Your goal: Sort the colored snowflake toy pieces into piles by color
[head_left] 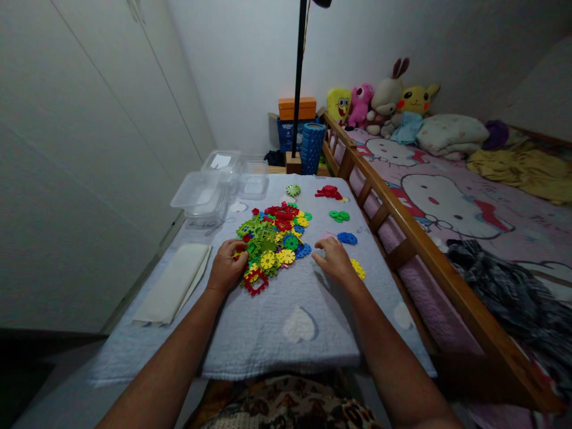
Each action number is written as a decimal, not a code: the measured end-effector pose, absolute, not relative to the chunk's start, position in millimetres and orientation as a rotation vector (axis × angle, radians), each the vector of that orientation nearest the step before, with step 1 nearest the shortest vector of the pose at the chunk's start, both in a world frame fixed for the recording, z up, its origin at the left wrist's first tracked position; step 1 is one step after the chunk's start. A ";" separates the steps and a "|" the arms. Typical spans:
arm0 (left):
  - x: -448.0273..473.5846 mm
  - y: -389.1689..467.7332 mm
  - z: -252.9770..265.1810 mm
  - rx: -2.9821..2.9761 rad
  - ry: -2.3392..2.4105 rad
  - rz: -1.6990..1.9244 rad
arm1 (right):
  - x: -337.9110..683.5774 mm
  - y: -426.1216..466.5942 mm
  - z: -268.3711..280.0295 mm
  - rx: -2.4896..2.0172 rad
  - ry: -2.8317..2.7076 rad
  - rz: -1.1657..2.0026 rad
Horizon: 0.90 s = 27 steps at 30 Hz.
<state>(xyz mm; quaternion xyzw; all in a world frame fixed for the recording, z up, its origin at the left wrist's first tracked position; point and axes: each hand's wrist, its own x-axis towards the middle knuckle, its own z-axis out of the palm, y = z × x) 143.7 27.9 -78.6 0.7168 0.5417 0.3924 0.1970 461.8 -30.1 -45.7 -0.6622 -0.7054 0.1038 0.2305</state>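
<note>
A mixed heap of plastic interlocking pieces (268, 238) in red, green, yellow and blue lies on the table. My left hand (227, 264) is at the heap's left edge, its fingers curled round a small yellow piece (236, 255), mostly hidden. To the right of the heap, my right hand (334, 260) is held with thumb and fingers apart, nothing visible between them. Near it are blue notched discs (347, 238), yellow discs (358, 269) partly behind the wrist, and a pink piece (329, 236). Farther back lie green discs (339, 215), red pieces (329, 192) and a light green disc (294, 190).
Clear plastic containers (201, 193) stand at the table's back left. A folded cream cloth (174, 285) lies at the left. Along the right side runs a wooden bed rail (397, 190). A black pole (298, 77) and a blue foam roller (313, 146) stand behind the table.
</note>
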 end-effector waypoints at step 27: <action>143.2 27.9 -80.8 2.034 1.504 1.103 | 424.6 -20.4 -80.1 -1.873 -1.738 0.215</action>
